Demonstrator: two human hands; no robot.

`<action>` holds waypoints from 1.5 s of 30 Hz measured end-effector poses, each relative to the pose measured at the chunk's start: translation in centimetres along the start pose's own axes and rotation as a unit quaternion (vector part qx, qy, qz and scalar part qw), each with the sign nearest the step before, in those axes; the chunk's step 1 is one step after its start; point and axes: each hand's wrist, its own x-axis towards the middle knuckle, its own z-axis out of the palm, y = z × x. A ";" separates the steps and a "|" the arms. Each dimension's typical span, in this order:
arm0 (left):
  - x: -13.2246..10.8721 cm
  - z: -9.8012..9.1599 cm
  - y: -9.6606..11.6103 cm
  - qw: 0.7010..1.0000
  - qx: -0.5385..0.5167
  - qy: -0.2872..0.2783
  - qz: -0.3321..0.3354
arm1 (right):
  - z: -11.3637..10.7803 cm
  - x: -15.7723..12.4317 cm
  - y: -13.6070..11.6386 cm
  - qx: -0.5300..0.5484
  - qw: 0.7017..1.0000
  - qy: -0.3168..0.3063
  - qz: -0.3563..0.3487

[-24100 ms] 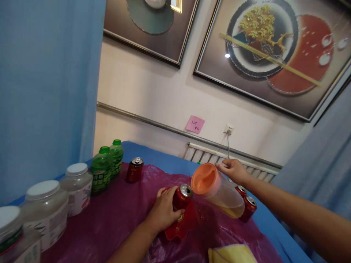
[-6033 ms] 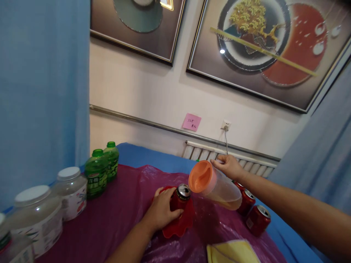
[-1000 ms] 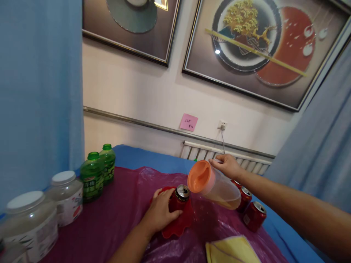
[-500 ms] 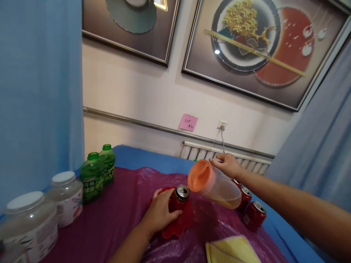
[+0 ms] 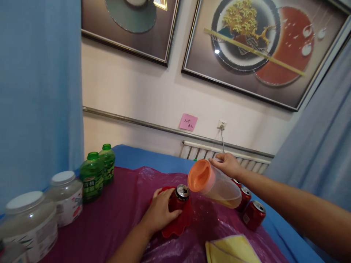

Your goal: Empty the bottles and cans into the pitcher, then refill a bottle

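Note:
My left hand (image 5: 161, 210) is wrapped round a red drink can (image 5: 179, 199) with a dark band near its silver top. The can stands on a red scalloped mat (image 5: 179, 223). My right hand (image 5: 229, 164) grips a clear plastic pitcher (image 5: 223, 190) at its far side, where the handle is mostly hidden. The pitcher is tipped nearly on its side, its orange lid (image 5: 200, 176) facing left, close beside the can's top. A little yellowish liquid lies along the pitcher's lower wall.
Several red cans (image 5: 254, 215) stand at the right. A folded yellow cloth (image 5: 233, 250) lies at the front on the purple plastic sheet (image 5: 120, 219). Green bottles (image 5: 92, 179) and white-lidded jars (image 5: 67, 199) line the left. A radiator (image 5: 255, 166) runs along the wall behind.
Almost nothing differs. Both hands, the can and the tilted pitcher keep their places; the view has shifted very slightly.

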 end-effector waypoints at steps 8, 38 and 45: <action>0.0 0.0 0.1 1.000 0.003 -0.003 0.000 | -0.1 -0.1 -0.2 -0.006 1.000 -0.002 0.003; 0.0 0.0 0.0 1.000 0.002 -0.004 0.005 | 0.0 -0.1 0.0 -0.015 1.000 0.000 0.006; -0.1 0.0 0.1 1.000 0.007 -0.004 -0.004 | 0.0 -0.2 0.0 -0.004 1.000 0.000 0.004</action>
